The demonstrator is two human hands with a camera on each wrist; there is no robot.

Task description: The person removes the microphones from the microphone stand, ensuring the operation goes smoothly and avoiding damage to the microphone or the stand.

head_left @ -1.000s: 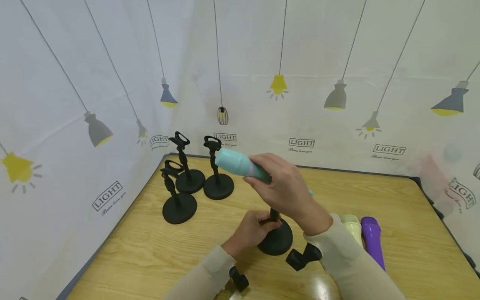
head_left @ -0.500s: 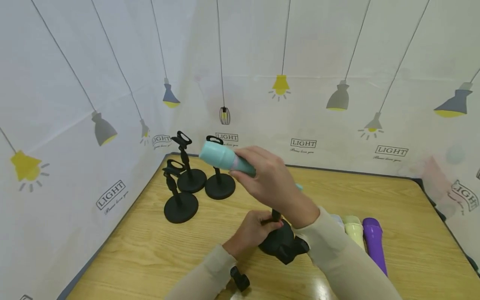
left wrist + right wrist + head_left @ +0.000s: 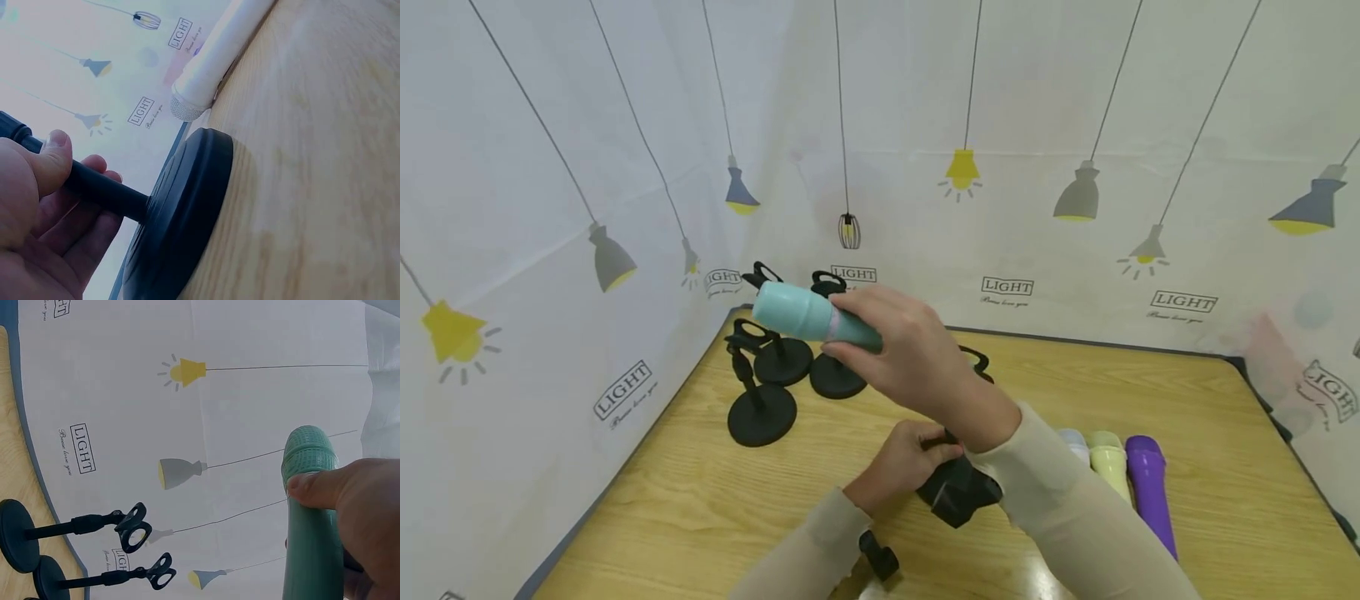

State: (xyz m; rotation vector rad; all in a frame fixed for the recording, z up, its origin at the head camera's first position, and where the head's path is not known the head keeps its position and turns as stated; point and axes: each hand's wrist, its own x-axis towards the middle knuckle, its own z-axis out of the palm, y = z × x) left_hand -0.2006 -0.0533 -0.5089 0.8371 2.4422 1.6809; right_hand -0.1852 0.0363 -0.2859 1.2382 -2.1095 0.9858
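Note:
My right hand (image 3: 917, 350) grips a teal microphone (image 3: 790, 310) around its body, its head pointing left; the thumb lies along it in the right wrist view. With thumb and fingers, my left hand (image 3: 906, 462) holds the post (image 3: 103, 190) of a black desk microphone stand, whose round base (image 3: 187, 206) rests on the table. That stand's clip (image 3: 979, 360) shows just past the right wrist, at the microphone's tail end, where the hand hides most of it.
Several black stands stand at back left, including a front one (image 3: 762, 414) and another (image 3: 75, 528). White (image 3: 1075, 446), pale yellow (image 3: 1108, 462) and purple (image 3: 1150, 492) microphones lie at right on the wooden table (image 3: 685, 508). Printed fabric walls (image 3: 910, 192) enclose its back and sides.
My right hand and the teal microphone have moved left, across the stands at back left. The held stand's clip has come into sight behind the wrist. My left hand stays on the post.

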